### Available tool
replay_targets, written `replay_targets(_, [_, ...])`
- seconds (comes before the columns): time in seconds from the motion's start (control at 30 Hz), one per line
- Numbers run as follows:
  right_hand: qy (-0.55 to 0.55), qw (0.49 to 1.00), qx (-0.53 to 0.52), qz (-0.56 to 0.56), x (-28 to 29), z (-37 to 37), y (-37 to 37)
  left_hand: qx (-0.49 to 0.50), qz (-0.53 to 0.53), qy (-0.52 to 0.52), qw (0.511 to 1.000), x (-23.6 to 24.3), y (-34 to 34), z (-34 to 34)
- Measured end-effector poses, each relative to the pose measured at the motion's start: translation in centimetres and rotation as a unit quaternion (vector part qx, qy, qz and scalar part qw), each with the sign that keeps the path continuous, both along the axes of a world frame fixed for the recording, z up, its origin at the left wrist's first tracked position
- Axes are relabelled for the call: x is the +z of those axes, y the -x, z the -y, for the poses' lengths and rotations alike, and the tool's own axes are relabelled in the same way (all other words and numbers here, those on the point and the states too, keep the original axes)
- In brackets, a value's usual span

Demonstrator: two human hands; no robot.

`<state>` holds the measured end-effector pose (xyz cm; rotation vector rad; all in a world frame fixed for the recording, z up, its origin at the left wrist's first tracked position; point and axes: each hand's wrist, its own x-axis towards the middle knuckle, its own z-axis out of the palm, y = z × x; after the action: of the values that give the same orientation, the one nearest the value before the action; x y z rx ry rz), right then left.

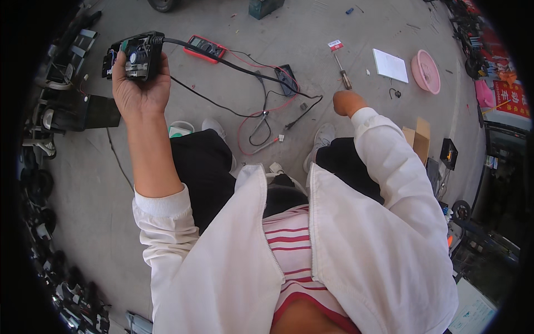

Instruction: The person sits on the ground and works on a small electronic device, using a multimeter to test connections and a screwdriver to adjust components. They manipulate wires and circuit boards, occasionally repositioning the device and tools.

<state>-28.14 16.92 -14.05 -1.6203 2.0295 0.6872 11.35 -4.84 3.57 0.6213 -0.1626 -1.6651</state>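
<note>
My left hand point(143, 92) is raised at the upper left, its fingers and thumb wrapped round an opened black electrical housing point(146, 58). Green and silvery parts show inside it, and a thick black cable point(222, 60) leaves its right side. The cable droops across the floor toward my right foot. My right hand point(349, 103) is curled into a rounded fist, with the fingertips hidden. Just beyond its knuckles is a screwdriver point(344, 73) with a brown handle, the shaft pointing away. I cannot tell whether the hand touches it.
A red multimeter point(204, 49) lies with its red and black leads near a dark flat device point(286, 79). To the right are a white pad point(390, 65), a pink basin point(426, 72) and a cardboard box point(418, 139). A dark case point(99, 113) stands left of my left forearm.
</note>
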Motion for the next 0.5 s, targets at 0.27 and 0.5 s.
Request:
replay_targets(0.27, [0.052,0.971,0.135,0.191,-17.1,-2.2,-7.0,-0.131,-0.012,-0.001,0.991,-1.3,-0.5,-0.7])
replay_targets(0.5, [0.114,0.933,0.255,0.229,-23.8,1.0,-4.0,-0.046,0.016,-0.038,0.998,-2.5,5.3,3.9])
